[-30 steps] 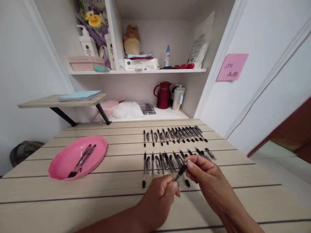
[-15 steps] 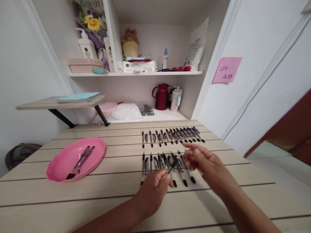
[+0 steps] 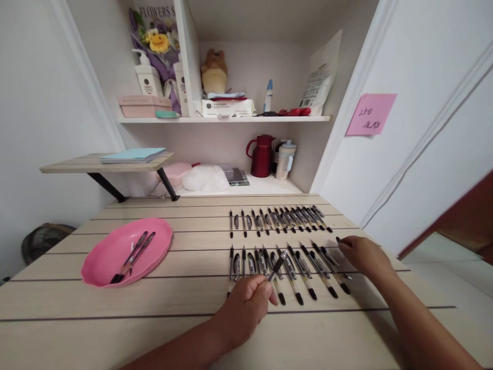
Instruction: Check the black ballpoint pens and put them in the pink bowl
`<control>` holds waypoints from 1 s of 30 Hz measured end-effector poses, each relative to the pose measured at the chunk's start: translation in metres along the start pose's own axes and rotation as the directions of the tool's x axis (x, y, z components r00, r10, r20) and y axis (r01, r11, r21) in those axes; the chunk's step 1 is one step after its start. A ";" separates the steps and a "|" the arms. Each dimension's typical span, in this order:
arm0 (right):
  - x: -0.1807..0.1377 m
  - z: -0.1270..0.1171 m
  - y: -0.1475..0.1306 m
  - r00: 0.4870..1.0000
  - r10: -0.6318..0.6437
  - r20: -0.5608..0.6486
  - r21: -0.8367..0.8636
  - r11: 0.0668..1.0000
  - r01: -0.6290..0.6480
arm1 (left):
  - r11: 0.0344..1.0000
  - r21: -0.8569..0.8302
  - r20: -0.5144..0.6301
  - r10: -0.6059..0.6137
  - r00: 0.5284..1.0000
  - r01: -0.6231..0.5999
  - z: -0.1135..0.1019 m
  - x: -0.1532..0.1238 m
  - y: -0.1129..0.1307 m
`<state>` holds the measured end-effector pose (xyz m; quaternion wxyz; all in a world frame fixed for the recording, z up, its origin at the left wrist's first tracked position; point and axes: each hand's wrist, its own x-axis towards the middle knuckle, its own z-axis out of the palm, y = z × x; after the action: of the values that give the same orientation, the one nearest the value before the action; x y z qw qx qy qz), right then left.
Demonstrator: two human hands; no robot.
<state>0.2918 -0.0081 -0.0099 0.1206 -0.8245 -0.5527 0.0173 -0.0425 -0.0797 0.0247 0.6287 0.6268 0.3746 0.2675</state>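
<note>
My left hand [image 3: 246, 307] is closed around a black pen [image 3: 277, 265], its tip pointing up and away over the near row of pens [image 3: 292, 267]. My right hand [image 3: 364, 253] has reached to the right end of that near row and pinches a small dark piece, probably a pen cap [image 3: 339, 240]. A second row of pens [image 3: 275, 220] lies farther back on the wooden table [image 3: 115, 313]. To the left sits a pink tray [image 3: 154, 254] with two or three pens [image 3: 133, 251] in it.
Behind the table is a shelf alcove with a red jug [image 3: 261, 155], a white cup [image 3: 285, 158], a plastic bag [image 3: 204, 178] and boxes above. A small raised wooden shelf [image 3: 103, 163] stands at the back left. A pink sticky note [image 3: 370, 114] hangs on the right wall.
My right hand has left the pen held by my left hand and moved right, to the end of the near row. My left hand has kept hold of the pen.
</note>
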 end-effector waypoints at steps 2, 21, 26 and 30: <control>0.001 0.000 0.001 0.999 -0.021 0.034 0.026 0.999 0.020 | 1.000 -0.024 -0.013 -0.014 1.000 0.014 0.001 0.000 0.001; -0.066 -0.044 -0.072 0.985 -0.134 0.106 0.848 0.529 -0.019 | 0.861 -0.473 0.227 -0.086 0.970 0.187 -0.001 0.000 -0.001; -0.121 -0.055 -0.133 0.853 -0.479 0.208 0.971 -0.006 -0.240 | 0.829 -0.517 0.317 -0.047 0.947 0.214 0.001 -0.002 0.002; -0.128 -0.046 -0.147 0.893 -0.409 0.187 0.962 -0.108 -0.251 | 0.848 -0.500 0.296 -0.023 0.955 0.176 0.003 -0.003 0.003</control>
<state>0.1163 -0.0803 0.0530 0.5655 -0.3910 -0.4138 0.5967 -0.0412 -0.0842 0.0274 0.8343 0.4437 0.2281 0.2347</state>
